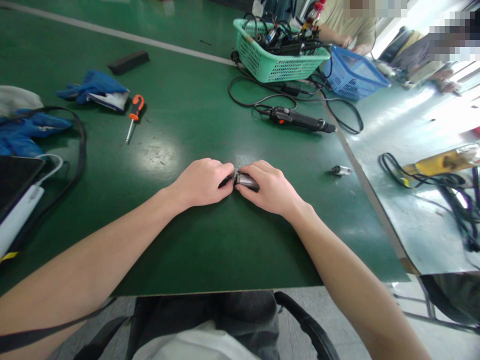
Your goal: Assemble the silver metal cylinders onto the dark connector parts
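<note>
Close together over the green table [210, 250], both of my hands are curled around small parts. My right hand [272, 187] grips a dark silvery metal cylinder [247, 181], which lies roughly level with its end toward the left. My left hand [202, 182] is closed, thumb and forefinger pinching a small dark part [225, 181] at that end. Most of this part is hidden by the fingers, so I cannot tell its kind or whether the two pieces are joined. Off to the right lies another short metal cylinder [341, 170].
An orange-black screwdriver [135, 112], blue gloves [93, 90] and a black block [128, 62] lie at left. Behind are a corded electric screwdriver [300, 120], a green basket [281, 65] of cables and a blue basket [352, 75]. People sit across the table.
</note>
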{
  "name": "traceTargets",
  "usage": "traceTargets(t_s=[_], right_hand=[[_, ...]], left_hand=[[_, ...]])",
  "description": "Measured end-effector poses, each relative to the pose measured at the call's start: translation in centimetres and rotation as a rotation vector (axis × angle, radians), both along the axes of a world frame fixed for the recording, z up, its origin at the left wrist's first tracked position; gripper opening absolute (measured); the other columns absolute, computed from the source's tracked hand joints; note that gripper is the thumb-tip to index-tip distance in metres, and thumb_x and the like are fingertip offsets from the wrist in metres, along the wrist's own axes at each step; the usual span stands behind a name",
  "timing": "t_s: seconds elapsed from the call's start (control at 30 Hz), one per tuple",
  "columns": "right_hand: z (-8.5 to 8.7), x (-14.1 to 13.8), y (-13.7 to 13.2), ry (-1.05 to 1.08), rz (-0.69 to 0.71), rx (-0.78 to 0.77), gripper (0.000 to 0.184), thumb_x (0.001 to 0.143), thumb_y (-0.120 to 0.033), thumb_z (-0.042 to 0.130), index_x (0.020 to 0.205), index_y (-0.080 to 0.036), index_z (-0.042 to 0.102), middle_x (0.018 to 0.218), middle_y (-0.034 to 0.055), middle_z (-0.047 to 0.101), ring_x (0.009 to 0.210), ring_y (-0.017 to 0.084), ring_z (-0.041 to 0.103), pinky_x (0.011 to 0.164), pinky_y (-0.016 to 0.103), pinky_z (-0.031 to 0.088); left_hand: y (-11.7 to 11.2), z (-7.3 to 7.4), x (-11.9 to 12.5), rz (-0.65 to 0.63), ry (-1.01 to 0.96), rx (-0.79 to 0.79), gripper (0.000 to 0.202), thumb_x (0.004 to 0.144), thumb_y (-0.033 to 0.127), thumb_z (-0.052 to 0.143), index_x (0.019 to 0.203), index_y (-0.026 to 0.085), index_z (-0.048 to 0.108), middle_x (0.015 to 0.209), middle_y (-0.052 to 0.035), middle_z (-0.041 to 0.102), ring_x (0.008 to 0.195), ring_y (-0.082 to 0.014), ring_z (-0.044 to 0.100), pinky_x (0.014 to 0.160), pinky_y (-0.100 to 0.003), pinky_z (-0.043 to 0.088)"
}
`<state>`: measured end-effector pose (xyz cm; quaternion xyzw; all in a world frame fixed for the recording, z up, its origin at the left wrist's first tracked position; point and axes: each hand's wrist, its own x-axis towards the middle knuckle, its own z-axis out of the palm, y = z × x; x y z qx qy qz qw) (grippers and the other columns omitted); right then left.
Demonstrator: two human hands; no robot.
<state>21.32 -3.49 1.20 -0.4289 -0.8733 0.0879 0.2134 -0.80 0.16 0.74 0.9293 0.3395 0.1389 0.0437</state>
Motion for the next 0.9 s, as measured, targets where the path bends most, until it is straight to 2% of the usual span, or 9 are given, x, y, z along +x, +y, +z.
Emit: traceTargets(t_s=[0.9], right_hand=[[0.22,-0.02,-0.03,-0.006,-0.023,0.007,0.020,0.094,-0.030,0.062,0.110,-0.019,0.066,0.100,0.0100,0.071,0.096,0.028,0.063,0.087,0.042,0.052]], left_hand=[[-0.04,0.12,0.06,0.027,0.002,-0.021,0.021,0.094,0.030,0.047,0.090,0.018,0.065,0.078,-0.0060,0.069,0.073,-0.0218,0.066,0.067,-0.034,0.046]])
